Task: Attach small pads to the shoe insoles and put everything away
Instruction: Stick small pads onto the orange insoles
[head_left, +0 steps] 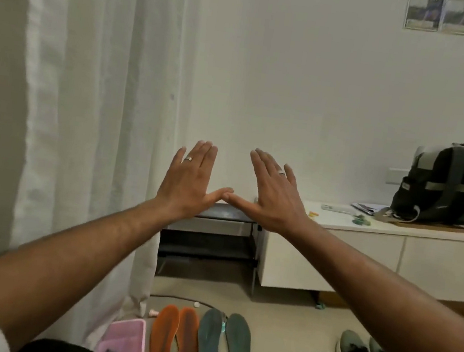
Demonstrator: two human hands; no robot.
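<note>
Well below both raised hands [231,186], four insoles [201,346].

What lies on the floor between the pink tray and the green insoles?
The two orange insoles, side by side, between the pink tray and green insoles; head view.

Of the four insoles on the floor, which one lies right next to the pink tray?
The leftmost orange insole; it lies beside the pink plastic tray, while the other orange one and both teal insoles lie further right.
</note>
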